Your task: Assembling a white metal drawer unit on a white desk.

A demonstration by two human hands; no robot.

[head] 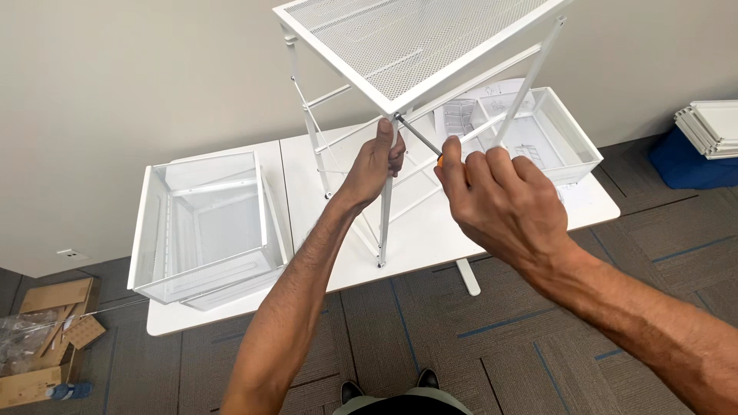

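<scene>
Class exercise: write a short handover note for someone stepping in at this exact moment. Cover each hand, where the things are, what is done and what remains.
Left hand: gripping the front leg of the white mesh-top frame, just under the top corner.
Right hand: holding a screwdriver, tip at that corner joint.
Frame stands upright on the white table; mesh drawers sit left and right.
Done: frame up, top on.
Left: this corner apparently being fastened; drawers not yet in.

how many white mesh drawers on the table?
2. One white mesh drawer sits at the table's left end, overhanging the edge; the other white mesh drawer sits at the right end behind the white metal frame. More may be hidden.
</scene>
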